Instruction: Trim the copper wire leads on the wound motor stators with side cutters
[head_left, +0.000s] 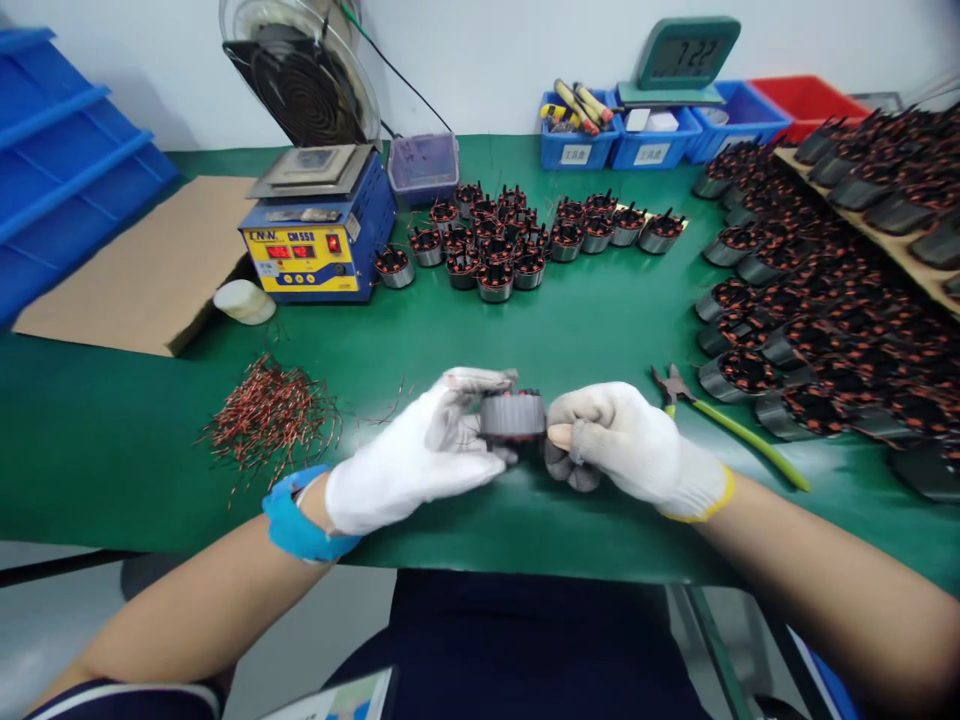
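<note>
In the head view, a motor stator [513, 416] with a grey ridged metal ring is held on its side just above the green table. My left hand [442, 435], in a white glove, grips it from the left between thumb and fingers. Gloved as well, with a bare thumb tip, my right hand [619, 440] is closed in a pinch at the stator's right edge. Whatever lies between those right fingertips is too small or hidden to make out. Green-handled cutting pliers [727, 420] lie to the right of my right hand.
Clipped copper wire ends [271, 415] are heaped at left. Behind stand a blue-yellow soldering station [315, 235] and a group of stators [495, 270]. Many more stators [806, 410] crowd the right side. Blue bins [577, 150] line the wall; a cardboard sheet [135, 265] lies far left.
</note>
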